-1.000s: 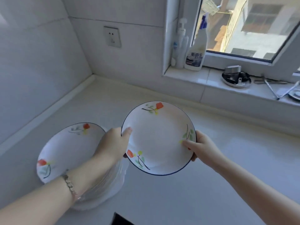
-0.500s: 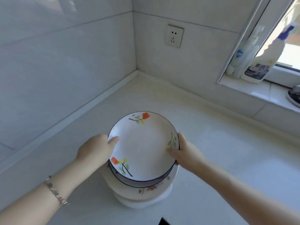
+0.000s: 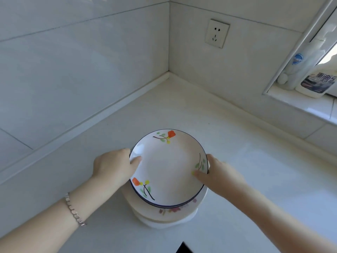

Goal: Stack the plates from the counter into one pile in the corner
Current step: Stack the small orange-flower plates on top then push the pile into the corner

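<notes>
A white plate with a dark blue rim and orange flowers (image 3: 168, 168) sits on top of a pile of plates (image 3: 164, 215) on the white counter (image 3: 255, 179), well short of the wall corner. My left hand (image 3: 114, 166) grips its left rim, thumb lying on the inside. My right hand (image 3: 218, 175) grips its right rim, thumb on the painted leaves. Below the top plate, edges of another blue-rimmed plate and wider white plates show.
The tiled walls meet in a corner (image 3: 169, 72) behind the pile. A wall socket (image 3: 217, 33) is on the right wall. Cleaning bottles (image 3: 317, 77) stand on the window sill at right. A dark edge (image 3: 184, 248) shows at the bottom.
The plate held in both hands has moved left from beside the pile and come down onto its top. The view has swung left toward the corner.
</notes>
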### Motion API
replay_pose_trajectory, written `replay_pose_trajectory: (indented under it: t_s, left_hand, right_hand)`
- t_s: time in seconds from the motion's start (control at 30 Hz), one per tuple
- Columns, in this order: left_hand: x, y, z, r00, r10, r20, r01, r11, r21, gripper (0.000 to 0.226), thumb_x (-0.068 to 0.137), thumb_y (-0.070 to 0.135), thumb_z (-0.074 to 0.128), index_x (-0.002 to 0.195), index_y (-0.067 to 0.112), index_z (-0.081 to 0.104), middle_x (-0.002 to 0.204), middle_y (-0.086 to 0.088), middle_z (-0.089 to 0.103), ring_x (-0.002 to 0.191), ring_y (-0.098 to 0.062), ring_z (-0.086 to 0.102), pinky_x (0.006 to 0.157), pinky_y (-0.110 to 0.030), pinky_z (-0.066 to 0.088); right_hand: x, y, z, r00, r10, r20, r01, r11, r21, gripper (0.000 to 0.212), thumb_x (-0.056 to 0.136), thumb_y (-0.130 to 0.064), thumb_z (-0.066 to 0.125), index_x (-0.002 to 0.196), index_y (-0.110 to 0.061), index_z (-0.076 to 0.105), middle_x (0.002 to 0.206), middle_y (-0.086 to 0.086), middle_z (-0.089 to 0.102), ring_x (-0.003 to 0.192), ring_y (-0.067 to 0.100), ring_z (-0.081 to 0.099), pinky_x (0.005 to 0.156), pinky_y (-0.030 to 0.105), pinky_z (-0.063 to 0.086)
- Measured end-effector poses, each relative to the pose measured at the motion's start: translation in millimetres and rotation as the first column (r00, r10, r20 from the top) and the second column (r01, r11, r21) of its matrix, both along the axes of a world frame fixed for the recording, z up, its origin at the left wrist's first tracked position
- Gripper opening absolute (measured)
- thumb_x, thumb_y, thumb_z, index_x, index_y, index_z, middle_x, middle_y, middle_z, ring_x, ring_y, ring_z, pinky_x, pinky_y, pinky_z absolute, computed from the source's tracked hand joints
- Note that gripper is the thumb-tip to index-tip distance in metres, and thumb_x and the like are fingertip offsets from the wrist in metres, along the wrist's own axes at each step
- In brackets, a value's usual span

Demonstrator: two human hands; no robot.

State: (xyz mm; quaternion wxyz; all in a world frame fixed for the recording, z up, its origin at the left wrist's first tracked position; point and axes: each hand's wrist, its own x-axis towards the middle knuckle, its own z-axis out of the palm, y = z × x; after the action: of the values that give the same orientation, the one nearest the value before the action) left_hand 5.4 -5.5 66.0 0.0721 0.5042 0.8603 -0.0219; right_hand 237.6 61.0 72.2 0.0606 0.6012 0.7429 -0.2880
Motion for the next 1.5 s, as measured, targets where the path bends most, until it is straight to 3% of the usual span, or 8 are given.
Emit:
replay_pose_trajectory:
  t_s: [0.17, 0.3, 0.43, 0.57, 0.77, 0.93, 1.1, 1.5]
  left_hand:
    - [4.9, -11.8, -24.2, 0.790, 0.041, 0.612, -0.212, 0.954, 0.210, 0.010, 0.093, 0.029, 0.041, 0.095, 0.027, 0.050, 0.115, -0.003, 0.047, 0.102, -0.014, 0.044, 0.082, -0.030, 0.035]
    - [2.3, -16.6, -39.5, 0.535, 0.060, 0.843, -0.493, 0.832, 0.253, 0.043, 0.098, 0.038, 0.031, 0.141, 0.032, 0.035, 0.149, 0.003, 0.034, 0.139, -0.015, 0.030, 0.113, -0.033, 0.025]
    - [-13.0, -33.2, -76.4, -0.029, 0.373, 0.927, -0.789, 0.561, -0.251, 0.062, 0.091, 0.060, 0.029, 0.143, 0.026, 0.034, 0.145, -0.006, 0.043, 0.129, -0.027, 0.045, 0.107, -0.049, 0.036]
    - [-8.3, -56.6, -101.0, -0.262, 0.567, 0.781, -0.606, 0.533, -0.590, 0.076, 0.091, 0.062, 0.025, 0.138, 0.005, 0.041, 0.105, -0.016, 0.059, 0.110, -0.033, 0.052, 0.100, -0.051, 0.034]
    - [9.6, -67.0, -109.9, -0.402, 0.482, 0.778, -0.623, 0.479, -0.619, 0.061, 0.097, 0.048, 0.030, 0.142, 0.007, 0.036, 0.109, -0.023, 0.058, 0.078, -0.026, 0.053, 0.104, -0.055, 0.033]
    - [17.2, -66.5, -115.3, -0.574, 0.328, 0.750, -0.637, 0.396, -0.661, 0.056, 0.098, 0.038, 0.032, 0.146, 0.011, 0.028, 0.157, -0.016, 0.017, 0.138, -0.037, 0.033, 0.104, -0.061, 0.033]
    - [17.1, -62.2, -126.3, -0.576, 0.325, 0.750, -0.650, 0.375, -0.661, 0.038, 0.096, 0.035, 0.031, 0.078, 0.011, 0.054, 0.084, -0.021, 0.050, 0.072, -0.028, 0.049, 0.087, -0.057, 0.042]
    - [9.8, -4.8, -114.7, -0.589, 0.268, 0.763, -0.662, 0.382, -0.645, 0.038, 0.096, 0.035, 0.022, 0.080, 0.032, 0.055, 0.133, 0.012, 0.051, 0.125, -0.010, 0.049, 0.071, -0.043, 0.042]
  right_hand:
    - [6.6, -6.0, -15.8, 0.952, -0.007, -0.306, 0.004, 1.000, -0.010, 0.058, 0.087, -0.034, 0.053, 0.140, -0.034, 0.030, 0.112, -0.004, 0.040, 0.121, 0.021, 0.039, 0.102, 0.034, 0.037]
    - [15.1, -5.3, -41.1, 0.752, -0.265, -0.604, 0.201, 0.964, -0.173, 0.046, 0.093, -0.040, 0.044, 0.137, -0.029, 0.040, 0.122, -0.001, 0.039, 0.113, 0.017, 0.050, 0.106, 0.036, 0.037]
    - [29.9, 1.4, -84.2, 0.485, -0.735, -0.473, 0.410, 0.669, -0.620, 0.054, 0.096, -0.050, 0.028, 0.134, -0.015, 0.044, 0.133, 0.013, 0.048, 0.118, 0.026, 0.048, 0.103, 0.039, 0.039]
    - [34.0, -6.4, -124.6, 0.480, -0.853, -0.204, 0.362, 0.404, -0.840, 0.055, 0.093, -0.050, 0.040, 0.118, -0.003, 0.052, 0.114, 0.018, 0.059, 0.096, 0.030, 0.059, 0.077, 0.035, 0.050]
    - [33.5, -10.7, -151.7, 0.476, -0.853, -0.213, 0.487, 0.458, -0.743, 0.031, 0.091, -0.001, 0.050, 0.121, 0.005, 0.054, 0.114, 0.024, 0.064, 0.072, 0.022, 0.063, 0.053, 0.025, 0.053]
    - [26.2, -13.2, -163.1, 0.542, -0.799, -0.262, 0.480, 0.550, -0.684, 0.031, 0.081, 0.005, 0.064, 0.110, 0.013, 0.058, 0.079, 0.019, 0.066, 0.057, 0.020, 0.066, 0.044, 0.021, 0.056]
    - [27.0, -11.5, -166.3, 0.555, -0.772, -0.310, 0.465, 0.596, -0.654, 0.022, 0.079, 0.010, 0.063, 0.101, 0.015, 0.062, 0.074, 0.017, 0.066, 0.053, 0.021, 0.066, 0.043, 0.022, 0.055]
    - [15.4, 37.5, -168.2, 0.504, -0.790, -0.350, 0.484, 0.593, -0.643, 0.014, 0.077, 0.011, 0.064, 0.091, 0.010, 0.064, 0.068, 0.014, 0.062, 0.042, 0.016, 0.061, 0.043, 0.023, 0.055]
